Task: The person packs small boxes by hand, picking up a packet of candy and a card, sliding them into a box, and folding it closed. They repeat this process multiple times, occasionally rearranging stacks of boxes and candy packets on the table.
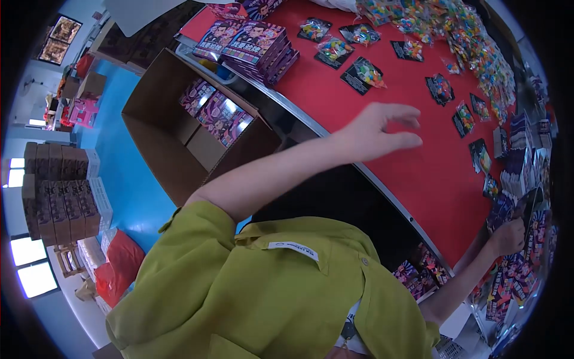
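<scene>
Over the red table [427,197], my left hand [385,131] hovers with thumb and fingers apart, holding nothing. My right hand [509,237] is at the far right, its fingers curled beside a pile of purple and pink printed packaging [514,278]; what it grips, if anything, is too small to tell. Beyond my left hand lie black cards with bags of colourful pieces, one card [365,75] being nearest. Stacks of dark printed cards [519,170] stand above my right hand in the view.
An open cardboard box [161,140] with printed boxes [218,113] inside stands left of the table edge. Stacked purple boxes [257,45] sit at the table's upper left. Many bagged colourful pieces [472,54] are heaped at the back. Stacked cartons [60,200] stand far left.
</scene>
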The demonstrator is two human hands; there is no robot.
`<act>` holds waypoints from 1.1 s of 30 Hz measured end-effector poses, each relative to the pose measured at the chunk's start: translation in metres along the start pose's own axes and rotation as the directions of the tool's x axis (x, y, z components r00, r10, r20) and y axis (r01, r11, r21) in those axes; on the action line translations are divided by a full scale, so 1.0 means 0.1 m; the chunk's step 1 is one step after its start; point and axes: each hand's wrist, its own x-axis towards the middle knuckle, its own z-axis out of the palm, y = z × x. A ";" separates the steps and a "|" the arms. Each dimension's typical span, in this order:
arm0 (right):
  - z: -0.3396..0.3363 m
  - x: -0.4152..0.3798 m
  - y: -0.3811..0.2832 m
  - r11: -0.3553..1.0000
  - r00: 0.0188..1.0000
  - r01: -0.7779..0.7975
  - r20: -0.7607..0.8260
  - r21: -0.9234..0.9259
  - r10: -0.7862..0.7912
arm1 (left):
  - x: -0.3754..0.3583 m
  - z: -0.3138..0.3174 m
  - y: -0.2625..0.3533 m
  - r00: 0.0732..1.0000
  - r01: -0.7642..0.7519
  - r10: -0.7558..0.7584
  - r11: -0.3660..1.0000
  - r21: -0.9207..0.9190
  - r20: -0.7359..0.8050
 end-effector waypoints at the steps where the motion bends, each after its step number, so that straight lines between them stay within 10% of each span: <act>1: -0.18 0.02 0.05 0.996 0.989 -0.039 -0.140 0.084 0.050 | 0.00 0.21 -0.10 0.988 0.152 -0.143 0.935 -0.320 0.054; 4: -1.01 -0.12 -0.15 0.819 0.895 0.095 -0.409 0.565 0.178 | 0.02 0.71 -0.19 0.902 0.415 -0.386 0.651 -0.635 0.193; 6: -1.98 -0.41 -0.57 0.437 0.922 0.265 -0.358 0.860 0.146 | 0.03 0.84 -0.17 0.914 0.380 -0.348 0.562 -0.735 0.207; 8: -2.42 -0.76 -0.84 -0.055 0.945 0.308 -0.312 0.950 -0.102 | 0.04 0.83 -0.17 0.927 0.337 -0.317 0.462 -0.821 0.202; 11: -2.61 -0.78 -0.95 -0.377 0.863 0.200 -0.345 0.904 -0.369 | -0.02 0.55 -0.29 0.865 0.495 -0.332 0.437 -0.751 0.377; 15: -2.50 -0.59 -1.09 -0.369 0.946 0.085 -0.192 0.925 -0.263 | -0.20 0.52 -0.32 0.860 0.510 -0.376 0.639 -0.576 0.344; 25: -2.52 -0.62 -1.18 -0.056 0.952 0.301 -0.303 0.952 -0.043 | -0.13 0.54 -0.19 0.821 0.530 -0.531 0.570 -0.628 0.210; 27: -2.55 -0.72 -1.24 -0.246 0.987 -0.153 0.159 0.957 0.001 | -0.11 0.51 -0.12 0.810 0.547 -0.566 0.632 -0.550 0.154; 30: -2.38 -0.93 -1.24 -0.571 0.882 -0.471 0.346 0.673 -0.320 | -0.15 0.53 -0.21 0.862 0.485 -0.501 0.778 -0.400 0.070; 33: -2.34 -0.98 -1.25 -0.606 0.851 -0.518 0.435 0.603 -0.295 | -0.18 0.59 -0.29 0.927 0.365 -0.374 0.895 -0.258 0.016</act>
